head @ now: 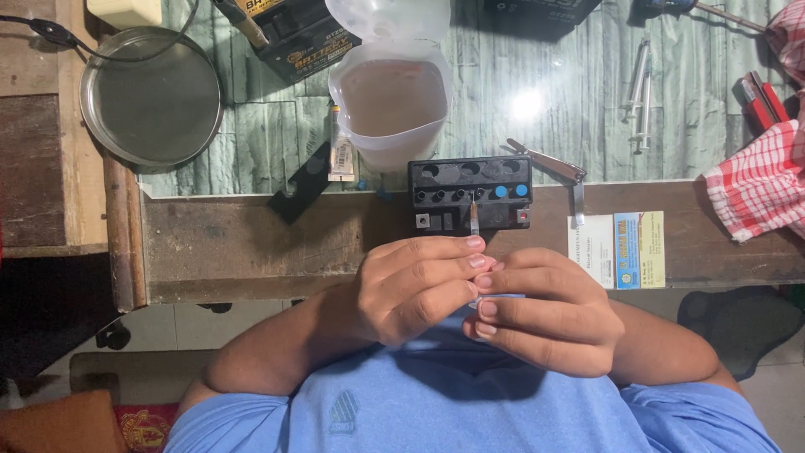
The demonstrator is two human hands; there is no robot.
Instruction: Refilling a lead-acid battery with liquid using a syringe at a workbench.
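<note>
A small clear plastic syringe point(475, 220), thin and tube-shaped, is being held upright near the body, its tip pointing far toward a black rectangular plastic battery point(470, 194). The barrel is being pinched from the left by the fingertips of the left hand point(415, 289), the fingers being pressed together around it. The lower end is being gripped by the right hand point(545, 323), the fingers being curled closed and the thumb being laid against the plunger end; most of the barrel is being hidden by both hands.

The battery is being shown with a row of round filler holes on top, two of them being closed by blue caps. It is being supported on a worn brown wooden ledge point(251, 243).

Just beyond the battery, a translucent white plastic jug point(390, 105) is being seen with its hinged lid open and a cloudy pale liquid inside. A round shallow metal pan point(151, 96) is being shown far left. Two more clear syringes point(641, 96) are lying far right on the glossy green-streaked tabletop point(553, 92), beside a red-and-white checked cloth point(759, 180).
</note>
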